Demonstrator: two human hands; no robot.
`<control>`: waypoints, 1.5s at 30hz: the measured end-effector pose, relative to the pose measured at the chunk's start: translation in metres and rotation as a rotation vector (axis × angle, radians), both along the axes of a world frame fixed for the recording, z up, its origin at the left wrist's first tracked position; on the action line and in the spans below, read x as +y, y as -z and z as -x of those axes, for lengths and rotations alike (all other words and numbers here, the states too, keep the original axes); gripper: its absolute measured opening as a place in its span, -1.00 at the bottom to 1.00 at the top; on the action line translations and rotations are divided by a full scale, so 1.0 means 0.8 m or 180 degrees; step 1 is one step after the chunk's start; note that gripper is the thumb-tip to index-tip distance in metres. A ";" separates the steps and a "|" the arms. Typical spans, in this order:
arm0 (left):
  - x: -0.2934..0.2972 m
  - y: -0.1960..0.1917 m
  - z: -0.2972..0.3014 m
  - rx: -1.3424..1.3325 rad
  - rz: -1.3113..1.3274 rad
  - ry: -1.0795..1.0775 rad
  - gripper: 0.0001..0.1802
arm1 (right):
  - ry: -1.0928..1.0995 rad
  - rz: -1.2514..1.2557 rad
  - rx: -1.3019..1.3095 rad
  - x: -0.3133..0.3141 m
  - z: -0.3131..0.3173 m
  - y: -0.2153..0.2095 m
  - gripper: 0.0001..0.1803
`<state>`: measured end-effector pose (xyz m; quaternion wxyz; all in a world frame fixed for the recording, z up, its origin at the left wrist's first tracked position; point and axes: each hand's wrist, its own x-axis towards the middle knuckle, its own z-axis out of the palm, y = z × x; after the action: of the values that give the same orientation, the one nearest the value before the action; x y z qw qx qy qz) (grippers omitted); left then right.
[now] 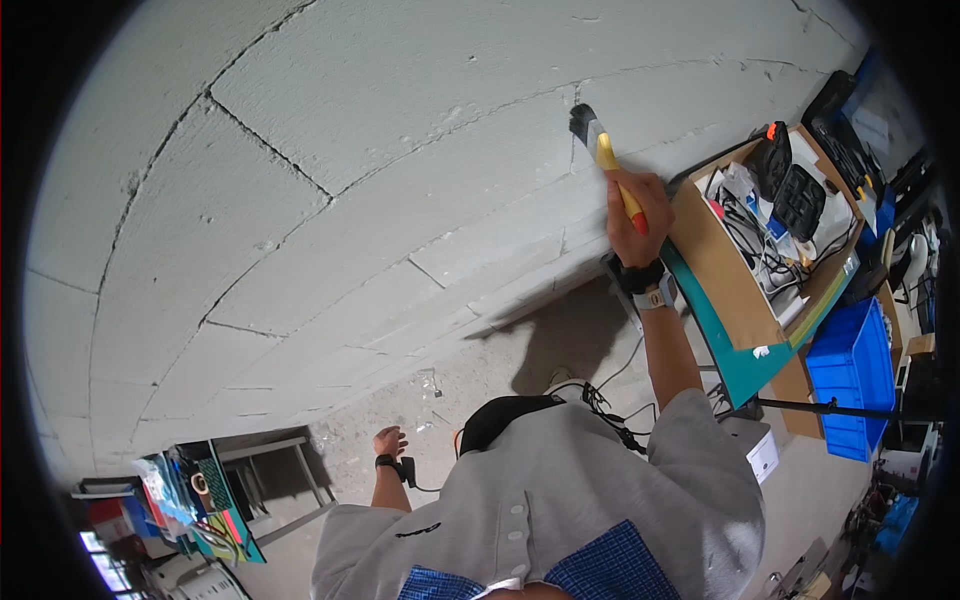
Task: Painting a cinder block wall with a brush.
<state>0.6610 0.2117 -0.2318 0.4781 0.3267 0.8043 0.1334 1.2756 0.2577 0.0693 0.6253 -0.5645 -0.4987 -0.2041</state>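
My right hand point(648, 208) is closed around the handle of a paintbrush point(605, 150). The brush has a yellow handle with a red end and dark bristles. Its bristles point up at the pale block wall point(460, 170), right by a short vertical joint; whether they touch the surface, I cannot tell. Low on the left hangs my left hand point(390, 441), holding nothing, its fingers loosely apart. Dark bands circle both wrists, and a pale watch-like device point(657, 294) is on the right one.
Just right of my right arm, a cardboard box point(728, 262) of cables and black cases stands on a green-topped table point(735, 375). Beyond it is a blue plastic crate point(850, 365). Another cluttered table point(228, 500) stands at lower left. Cables point(612, 412) lie near my shoe.
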 end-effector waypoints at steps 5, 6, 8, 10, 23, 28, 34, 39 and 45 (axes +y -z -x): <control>-0.004 0.016 0.025 -0.0048 0.0034 -0.0208 -0.70 | -0.0205 0.0115 -0.0530 -0.008 0.046 -0.013 -0.78; -0.005 0.029 0.039 -0.0086 -0.0001 -0.0192 -0.68 | -0.0480 0.0204 -0.0460 -0.009 0.072 -0.016 -0.78; -0.006 0.033 0.046 0.0001 -0.0052 -0.0075 -0.64 | -0.0890 0.0438 -0.0384 -0.012 0.124 -0.012 -0.75; -0.005 0.039 0.058 -0.0114 -0.0349 -0.0173 -0.67 | -0.1334 0.0250 -0.0239 -0.003 0.165 -0.005 -0.74; -0.157 0.058 0.137 -0.0246 0.0111 -0.1283 -0.68 | -0.2994 0.0446 -0.0641 0.053 0.438 -0.025 -0.68; -0.196 0.078 0.179 -0.0339 0.0475 -0.1564 -0.70 | -0.3024 0.0458 -0.0739 0.080 0.502 -0.018 -0.66; -0.170 0.084 0.217 -0.0415 0.0524 -0.1389 -0.66 | -0.2289 0.0721 -0.0859 0.089 0.532 -0.009 -0.70; -0.126 0.086 0.244 -0.0429 0.0165 -0.1026 -0.65 | -0.1542 0.0196 -0.0737 0.071 0.497 -0.015 -0.70; -0.085 0.085 0.252 -0.0388 0.0051 -0.0866 -0.68 | -0.1595 0.0227 -0.0949 0.063 0.542 -0.015 -0.69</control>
<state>0.4598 0.1436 -0.3001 0.5061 0.2022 0.8117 0.2101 0.8422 0.3078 0.0811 0.5558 -0.4091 -0.7158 -0.1063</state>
